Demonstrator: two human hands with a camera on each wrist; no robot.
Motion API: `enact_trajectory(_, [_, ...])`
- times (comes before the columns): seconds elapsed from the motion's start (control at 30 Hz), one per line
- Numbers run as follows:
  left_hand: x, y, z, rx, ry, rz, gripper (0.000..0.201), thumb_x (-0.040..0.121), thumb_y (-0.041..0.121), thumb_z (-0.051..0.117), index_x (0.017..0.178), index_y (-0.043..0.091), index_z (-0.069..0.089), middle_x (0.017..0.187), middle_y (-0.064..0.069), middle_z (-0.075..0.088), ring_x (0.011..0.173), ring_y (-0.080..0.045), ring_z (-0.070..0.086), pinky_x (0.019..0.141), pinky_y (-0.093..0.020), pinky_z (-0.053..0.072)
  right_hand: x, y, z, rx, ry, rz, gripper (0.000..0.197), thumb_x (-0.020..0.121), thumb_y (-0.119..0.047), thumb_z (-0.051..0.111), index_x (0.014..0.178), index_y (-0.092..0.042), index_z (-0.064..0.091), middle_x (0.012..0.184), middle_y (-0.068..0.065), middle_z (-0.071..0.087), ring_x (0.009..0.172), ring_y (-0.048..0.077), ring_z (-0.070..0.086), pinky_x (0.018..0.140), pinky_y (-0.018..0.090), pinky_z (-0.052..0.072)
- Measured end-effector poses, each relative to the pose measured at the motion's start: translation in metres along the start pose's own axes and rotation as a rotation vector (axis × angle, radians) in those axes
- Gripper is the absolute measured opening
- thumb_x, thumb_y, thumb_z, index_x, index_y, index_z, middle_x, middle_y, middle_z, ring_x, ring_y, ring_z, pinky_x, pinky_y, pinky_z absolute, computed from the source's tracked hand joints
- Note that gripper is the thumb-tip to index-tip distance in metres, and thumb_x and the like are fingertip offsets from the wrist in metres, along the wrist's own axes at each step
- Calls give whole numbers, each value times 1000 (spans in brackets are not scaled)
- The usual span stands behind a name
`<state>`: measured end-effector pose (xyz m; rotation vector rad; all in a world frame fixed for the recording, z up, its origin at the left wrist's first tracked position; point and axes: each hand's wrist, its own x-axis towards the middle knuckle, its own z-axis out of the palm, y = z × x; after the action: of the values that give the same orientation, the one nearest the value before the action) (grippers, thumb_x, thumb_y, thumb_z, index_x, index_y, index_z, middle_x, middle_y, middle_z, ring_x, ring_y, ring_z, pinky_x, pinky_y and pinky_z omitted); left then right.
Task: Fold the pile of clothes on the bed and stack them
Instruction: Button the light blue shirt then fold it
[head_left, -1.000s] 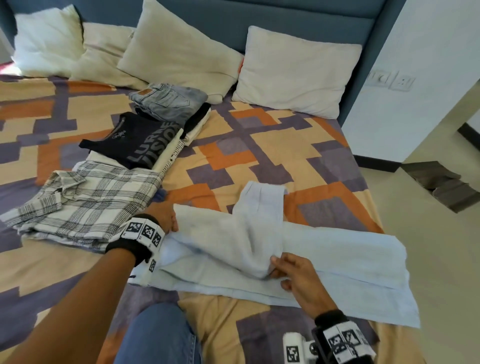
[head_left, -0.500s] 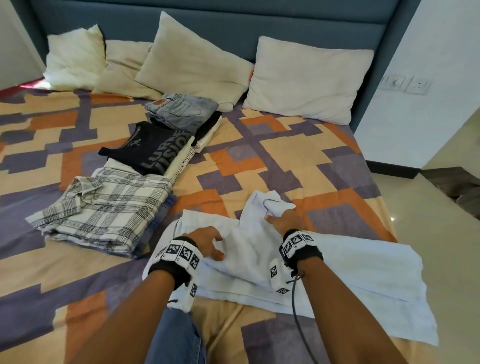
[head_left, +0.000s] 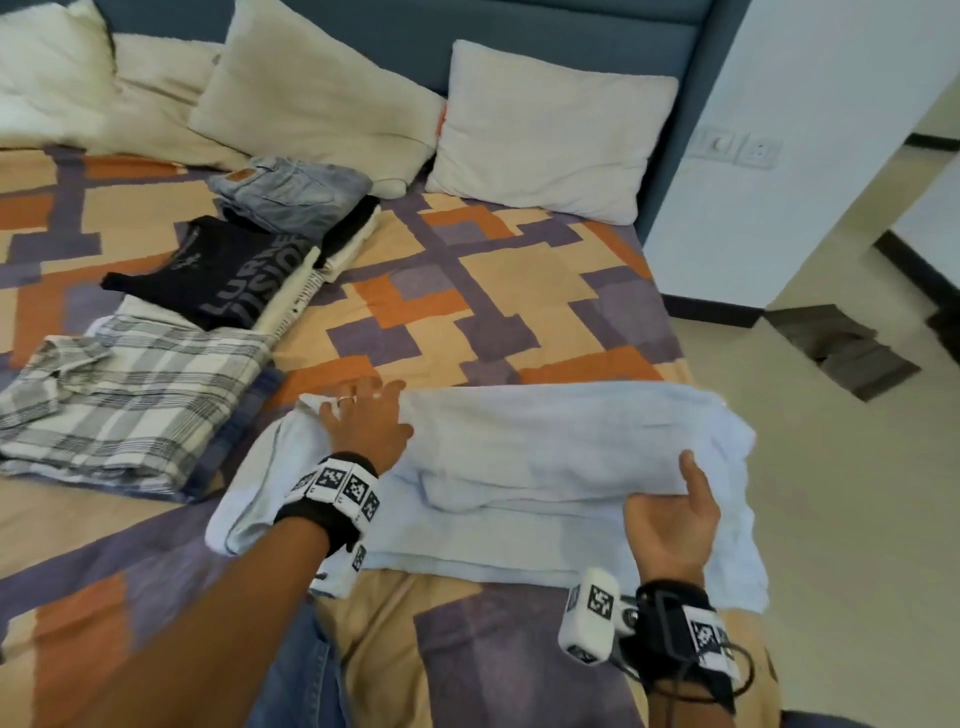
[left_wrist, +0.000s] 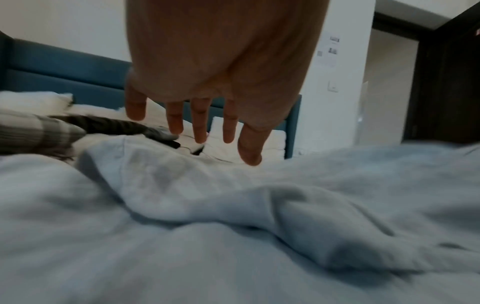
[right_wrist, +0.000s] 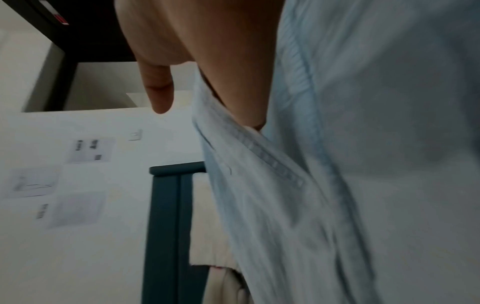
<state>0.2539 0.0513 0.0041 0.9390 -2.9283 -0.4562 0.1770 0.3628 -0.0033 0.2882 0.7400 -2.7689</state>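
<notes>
The left hand (head_left: 367, 422) lay palm down with its fingers (left_wrist: 200, 121) straight and spread, on the left part of the pale blue garment (head_left: 545, 441); the left wrist view showed the fingertips just above or touching the cloth, and contact could not be told exactly. The right hand (head_left: 672, 522) was turned palm up near the garment's right end, with the thumb (head_left: 693, 470) on top of a folded layer and the fingers tucked beneath it, so that it held that fold. The right wrist view showed cloth draped over the hand (right_wrist: 207, 61), with one finger free of it. The pale blue garment lay along the near edge of the bed (head_left: 467, 291), folded lengthways into a band, with its right end at the bed's right edge. Further up the left side of the bed, three folded items lay in a row toward the pillows (head_left: 545, 135): a plaid shirt (head_left: 130, 395) nearest, just beside the garment's left end, then a black printed T-shirt (head_left: 223, 275), then folded grey jeans (head_left: 291, 192) on top of other folded pieces.
</notes>
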Motion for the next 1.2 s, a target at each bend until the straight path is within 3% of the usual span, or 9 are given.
enact_trajectory(0.17, [-43, 40, 39, 105, -55, 252, 57, 93, 47, 53, 146, 37, 35, 161, 2, 12, 147, -26, 11, 116, -50, 13, 2, -13, -47, -99, 206, 99, 107, 41, -26, 99, 138, -21, 54, 134, 4, 62, 117, 24, 63, 89, 41, 55])
enact_trajectory(0.37, [-69, 43, 73, 250, -270, 304, 76, 95, 51, 49, 152, 46, 0, 159, 5, -24, 149, -29, -10, 115, -60, 9, 22, -29, -39, -300, 325, -32, 50, 93, -38, 60, 136, -14, 51, 136, 11, 56, 126, 35, 52, 88, 53, 53])
enact_trajectory(0.6, [-72, 49, 76, 251, -317, 253, 86, 95, 47, 50, 144, 52, -20, 154, 4, -36, 147, -35, -15, 110, -67, 15, 37, -52, -28, -632, 263, -174, 29, 100, -38, 50, 125, -29, 60, 127, 3, 63, 112, 22, 61, 92, 47, 52])
enact_trajectory(0.67, [-73, 48, 76, 279, -342, 283, 80, 97, 47, 47, 145, 54, -17, 155, 5, -35, 147, -34, -17, 111, -68, 12, 60, -49, -72, -509, 364, -16, 36, 75, -57, 54, 104, -37, 62, 130, 23, 56, 118, 41, 56, 99, 56, 47])
enact_trajectory(0.73, [-73, 45, 72, 271, -362, 310, 80, 95, 50, 48, 146, 54, -13, 155, 7, -33, 147, -31, -21, 111, -69, 4, 72, -43, -100, -499, 473, 53, 48, 57, -58, 55, 93, -26, 57, 129, 34, 51, 121, 49, 51, 104, 58, 42])
enact_trajectory(0.83, [-67, 33, 55, 120, -322, 281, 74, 89, 62, 51, 148, 53, 8, 159, 14, -20, 147, -22, -21, 112, -66, -3, 40, -27, -51, -634, 435, -44, 33, 96, -36, 56, 118, -12, 55, 122, 15, 58, 114, 34, 57, 97, 48, 51])
enact_trajectory(1.0, [-31, -6, 21, -315, -42, 29, 55, 79, 67, 47, 126, 39, 58, 147, 6, 45, 140, -28, 32, 112, -54, 21, 3, 58, -10, -407, 282, 282, 31, 96, -20, 61, 126, -13, 59, 118, 8, 67, 98, 24, 65, 69, 33, 56])
enact_trajectory(1.1, [4, -46, -1, -254, 4, -85, 50, 85, 40, 57, 133, 23, 55, 140, -7, 51, 131, -38, 42, 106, -53, 36, -28, 112, 13, -557, 104, 429, 19, 93, -11, 64, 112, -8, 62, 94, 6, 68, 70, 14, 64, 59, 26, 50])
enact_trajectory(1.2, [34, -76, -16, -195, -41, -52, 60, 89, 15, 63, 145, 11, 41, 147, -18, 42, 132, -38, 42, 108, -45, 38, -40, 151, 19, -730, 20, 382, 32, 86, -6, 73, 115, 1, 59, 95, 10, 71, 69, 18, 67, 46, 23, 40])
